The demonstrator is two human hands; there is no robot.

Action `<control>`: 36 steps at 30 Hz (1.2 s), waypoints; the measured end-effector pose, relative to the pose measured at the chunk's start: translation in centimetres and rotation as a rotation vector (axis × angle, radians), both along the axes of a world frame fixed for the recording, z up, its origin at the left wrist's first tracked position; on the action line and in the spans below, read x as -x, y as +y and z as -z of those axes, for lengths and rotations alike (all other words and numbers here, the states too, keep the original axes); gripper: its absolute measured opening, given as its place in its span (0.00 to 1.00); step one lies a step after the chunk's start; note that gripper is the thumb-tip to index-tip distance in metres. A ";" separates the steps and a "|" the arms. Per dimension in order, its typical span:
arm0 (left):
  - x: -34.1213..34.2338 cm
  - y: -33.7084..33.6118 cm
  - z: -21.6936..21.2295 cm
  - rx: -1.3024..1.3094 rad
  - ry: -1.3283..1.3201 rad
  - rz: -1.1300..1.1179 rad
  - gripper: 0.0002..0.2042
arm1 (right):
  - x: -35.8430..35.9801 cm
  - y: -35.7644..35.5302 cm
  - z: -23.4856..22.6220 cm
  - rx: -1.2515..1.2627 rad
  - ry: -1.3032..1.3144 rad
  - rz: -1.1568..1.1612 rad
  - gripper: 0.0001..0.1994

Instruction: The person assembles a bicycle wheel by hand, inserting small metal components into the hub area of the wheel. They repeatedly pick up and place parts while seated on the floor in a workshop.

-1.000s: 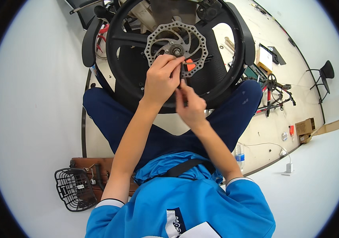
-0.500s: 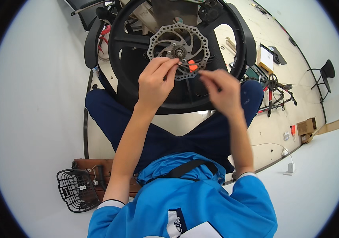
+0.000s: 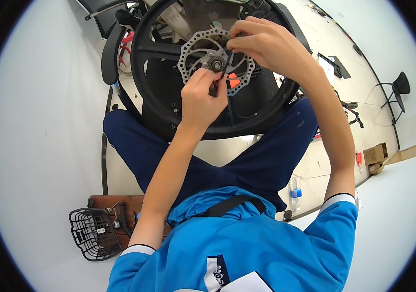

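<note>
A black spoked wheel [image 3: 138, 73] lies flat on a black chair seat between my knees. At its hub sits a silver brake disc [image 3: 186, 52] with a drilled rim, around a threaded axle [image 3: 216, 64]. Just above the disc, my right hand [image 3: 273, 46] pinches the upper end of a thin black hex key [image 3: 227, 63]. My left hand [image 3: 201, 100] is closed around the key's lower end, beside the hub; the tip and any bolt there are hidden by the fingers. An orange piece [image 3: 233, 81] shows through the disc, close to my left fingertips.
The chair's armrest [image 3: 111, 58] rises left of the wheel. Small hardware [image 3: 175, 110] lies on the seat. A black basket [image 3: 93, 236] is at lower left. On the right floor are a plastic bottle [image 3: 295, 192], a cardboard box [image 3: 375, 155] and another chair [image 3: 400, 86].
My right hand has swung up and leftward over the disc and now grips the hex key's top. My left hand has shifted slightly right. A bottle has come into sight beside my right knee.
</note>
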State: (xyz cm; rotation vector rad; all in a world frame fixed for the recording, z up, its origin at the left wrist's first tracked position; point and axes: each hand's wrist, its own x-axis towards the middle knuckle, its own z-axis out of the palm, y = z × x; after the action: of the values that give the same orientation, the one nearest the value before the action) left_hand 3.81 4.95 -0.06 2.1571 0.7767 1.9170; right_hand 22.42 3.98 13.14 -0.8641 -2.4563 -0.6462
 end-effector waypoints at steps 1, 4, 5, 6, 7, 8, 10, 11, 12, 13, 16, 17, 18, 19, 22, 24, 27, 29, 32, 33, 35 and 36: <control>-0.1 0.0 0.1 0.009 -0.006 -0.004 0.05 | 0.5 0.0 -0.2 -0.008 -0.014 0.013 0.07; -0.5 0.2 0.4 0.012 -0.023 -0.010 0.05 | 0.5 0.6 -0.1 0.028 0.005 0.004 0.07; -0.7 0.4 0.5 -0.003 -0.029 -0.009 0.05 | 0.1 0.6 0.1 0.059 0.046 0.009 0.07; -0.8 0.5 0.6 -0.019 -0.034 -0.009 0.05 | -0.5 0.6 0.5 0.091 0.088 0.014 0.07; -0.8 0.5 0.8 -0.018 -0.022 -0.004 0.04 | -1.3 0.5 1.0 0.127 0.128 0.018 0.07; -0.9 0.6 0.8 -0.021 -0.013 0.001 0.04 | -1.8 0.1 1.2 0.148 0.145 0.057 0.08; -1.0 0.8 0.8 -0.020 0.006 0.008 0.04 | -2.4 -1.8 2.1 0.191 0.180 0.139 0.09; -0.8 0.8 0.8 -0.016 0.016 0.006 0.04 | -2.2 -2.8 3.0 0.127 0.228 0.155 0.08; -0.6 0.8 0.8 -0.012 0.026 0.004 0.04 | -2.3 -3.3 4.5 0.106 0.308 0.191 0.08; -0.4 0.9 0.7 -0.012 0.030 0.008 0.04 | -2.0 -4.2 6.0 0.084 0.352 0.235 0.08; 0.1 0.9 0.7 -0.017 0.049 0.030 0.04 | 0.5 -7.8 12.3 0.049 0.518 0.333 0.06; -0.1 1.0 0.7 -0.023 0.053 0.045 0.04 | 2.3 -8.7 15.2 0.046 0.589 0.342 0.06; -0.1 1.2 0.7 -0.033 0.061 0.049 0.04 | 4.3 -8.8 17.2 0.042 0.664 0.339 0.07; -0.1 1.4 0.5 -0.028 0.070 0.060 0.05 | 6.4 -8.6 17.7 0.077 0.817 0.322 0.07; 0.4 1.3 0.2 -0.009 0.083 0.083 0.08 | 8.7 -8.3 17.9 0.184 1.077 0.272 0.06; 1.1 0.9 0.3 0.038 0.090 0.099 0.09 | 8.4 -8.5 17.1 0.208 1.075 0.276 0.05; 1.0 1.5 0.9 -0.078 0.058 0.089 0.09 | 5.4 -9.3 15.4 0.222 0.932 0.303 0.05; 0.6 1.6 1.2 -0.104 0.031 0.078 0.09 | 3.5 -9.4 13.7 0.254 0.829 0.295 0.05; 0.2 1.3 1.3 -0.096 0.001 0.073 0.09 | 0.7 -8.8 11.2 0.289 0.666 0.263 0.06; 0.2 1.2 1.3 -0.087 -0.007 0.071 0.09 | -0.1 -8.5 10.3 0.294 0.649 0.265 0.06; 0.4 0.6 0.6 0.030 -0.005 0.091 0.09 | -0.9 -8.1 8.9 0.337 0.605 0.256 0.06; 0.5 0.3 0.5 0.089 -0.005 0.098 0.09 | -1.0 -7.9 8.7 0.386 0.559 0.289 0.07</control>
State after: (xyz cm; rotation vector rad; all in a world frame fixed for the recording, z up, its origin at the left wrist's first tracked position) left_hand 3.29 5.25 -0.56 2.0973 0.7268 1.8043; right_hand 23.43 -3.95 4.47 -1.3528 -1.9802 0.0077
